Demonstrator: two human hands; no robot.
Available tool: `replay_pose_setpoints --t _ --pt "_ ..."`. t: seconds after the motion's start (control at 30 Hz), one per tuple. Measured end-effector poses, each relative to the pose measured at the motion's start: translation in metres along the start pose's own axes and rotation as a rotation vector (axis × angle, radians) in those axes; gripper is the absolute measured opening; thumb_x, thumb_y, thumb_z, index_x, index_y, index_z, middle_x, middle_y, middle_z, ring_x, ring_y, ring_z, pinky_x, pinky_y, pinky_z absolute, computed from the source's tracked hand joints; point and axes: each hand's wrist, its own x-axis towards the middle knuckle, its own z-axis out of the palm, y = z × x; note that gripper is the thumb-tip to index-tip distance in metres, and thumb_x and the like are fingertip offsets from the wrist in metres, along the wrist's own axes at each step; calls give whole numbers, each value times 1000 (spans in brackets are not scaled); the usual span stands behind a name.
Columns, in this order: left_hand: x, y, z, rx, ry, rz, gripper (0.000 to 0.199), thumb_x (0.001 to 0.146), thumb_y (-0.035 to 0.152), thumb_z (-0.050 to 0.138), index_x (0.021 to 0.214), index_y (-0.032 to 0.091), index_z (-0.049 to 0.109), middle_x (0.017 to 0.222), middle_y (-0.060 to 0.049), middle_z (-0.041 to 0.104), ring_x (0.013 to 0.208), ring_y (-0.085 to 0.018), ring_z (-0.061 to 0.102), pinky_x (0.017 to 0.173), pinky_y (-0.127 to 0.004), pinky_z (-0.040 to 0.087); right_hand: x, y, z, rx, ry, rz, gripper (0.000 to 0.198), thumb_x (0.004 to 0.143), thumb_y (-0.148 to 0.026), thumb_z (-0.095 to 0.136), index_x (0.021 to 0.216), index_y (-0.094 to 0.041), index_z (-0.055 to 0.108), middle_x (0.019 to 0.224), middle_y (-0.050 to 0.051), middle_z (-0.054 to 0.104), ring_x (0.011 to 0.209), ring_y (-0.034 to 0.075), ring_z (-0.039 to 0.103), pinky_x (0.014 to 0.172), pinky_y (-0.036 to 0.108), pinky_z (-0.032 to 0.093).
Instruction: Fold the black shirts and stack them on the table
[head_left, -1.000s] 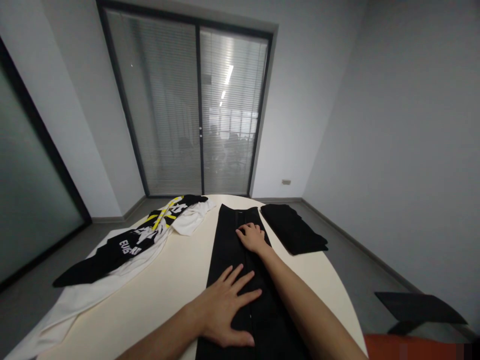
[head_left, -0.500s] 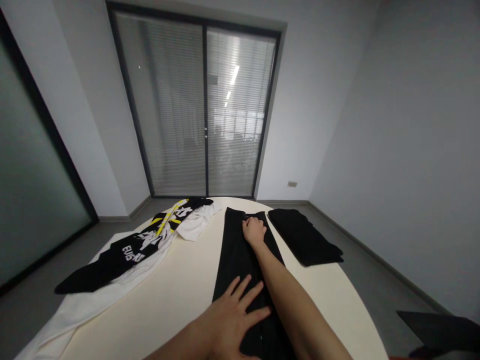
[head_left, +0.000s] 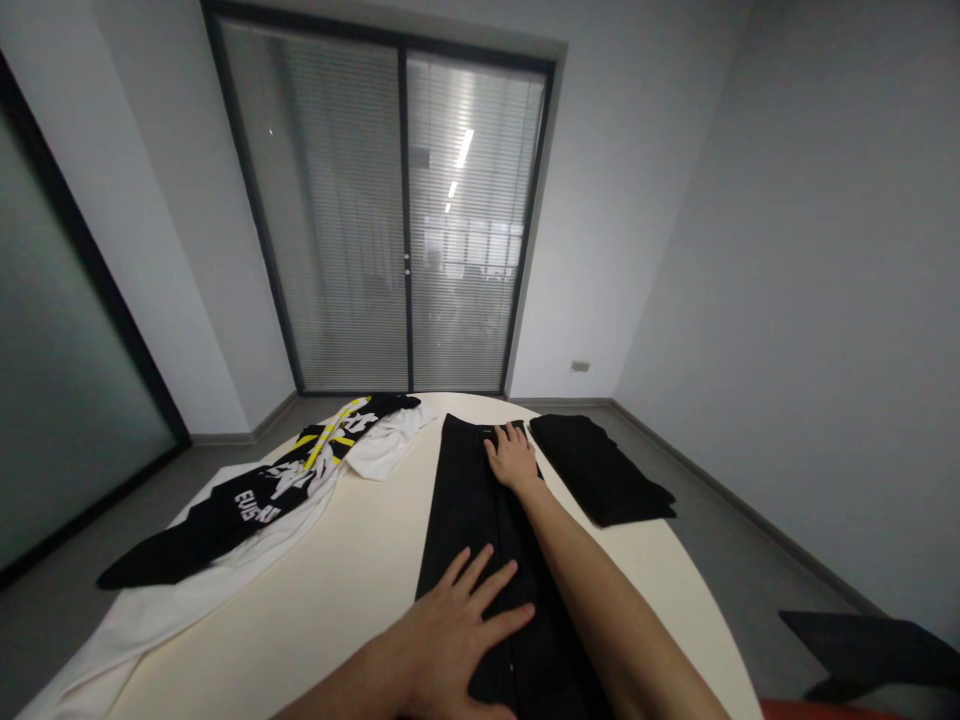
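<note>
A pair of black trousers (head_left: 454,490) lies stretched lengthwise along the table, its waistband end farthest from me. My left hand (head_left: 463,635) rests on the near part of the cloth with fingers spread and holds nothing. Farther up, my right hand (head_left: 514,458) lies on the trousers just below the waistband, its fingers stretched out and apart. A small pale label shows at the waistband beside those fingertips. My right forearm hides part of the right edge, and the near end runs out of view at the bottom.
Right of the trousers is a folded black garment (head_left: 600,470). Along the table's left side lies a black, white and yellow printed garment (head_left: 300,470) with white cloth (head_left: 225,585) under it. The round cream table (head_left: 360,560) has a dark chair (head_left: 870,645) at its lower right.
My right hand has gone from bent fingers at the waistband to fingers laid out flat, slightly to the right. My left hand stays spread on the cloth. The view has shifted slightly.
</note>
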Motion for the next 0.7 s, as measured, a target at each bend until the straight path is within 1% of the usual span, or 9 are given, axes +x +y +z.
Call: replay_pose_setpoints --t 0.1,0.2,0.33,0.4,0.5,0.63,0.7 --pt "-1 2 1 -12 -16 -2 88 82 66 61 155 34 23 165 -10 11 148 -45 7 115 -70 8 1 15 0 -33 -121 49 70 99 -56 25 155 -13 27 163 15 18 150 29 14 117 51 13" --pt "-1 3 3 -23 -56 -14 81 84 56 65 153 36 29 164 -11 17 148 -45 10 114 -71 13 6 26 2 -41 -159 47 74 97 -60 25 155 -14 27 163 16 19 150 29 16 118 54 8" --pt "0 2 8 -25 -64 -29 63 90 44 60 149 40 37 163 -9 23 147 -44 16 112 -71 20 17 32 1 -51 -190 33 78 95 -66 25 154 -15 30 162 16 20 150 29 14 118 55 4" --pt "1 0 11 -21 -55 -32 55 93 42 56 147 42 41 162 -8 25 147 -44 19 111 -71 22 23 34 1 -56 -184 21 79 94 -68 26 153 -16 32 162 16 21 150 29 16 118 53 4" --pt "2 -4 17 -8 -43 -26 48 97 42 50 145 42 43 162 -7 26 146 -44 22 111 -70 24 27 37 5 -69 -140 -1 79 94 -68 28 152 -16 34 161 17 24 149 29 17 118 50 4" --pt "3 -6 25 -3 -20 -27 47 99 45 45 145 42 42 162 -7 25 146 -44 20 111 -71 23 26 35 6 -90 -120 -48 72 96 -63 29 152 -17 34 162 14 23 149 28 16 118 47 7" --pt "3 -6 27 -16 -16 -39 49 98 45 46 147 41 41 163 -8 24 147 -45 17 111 -72 21 21 29 2 -90 -74 -81 67 98 -58 30 151 -17 36 161 14 26 148 28 19 117 45 11"
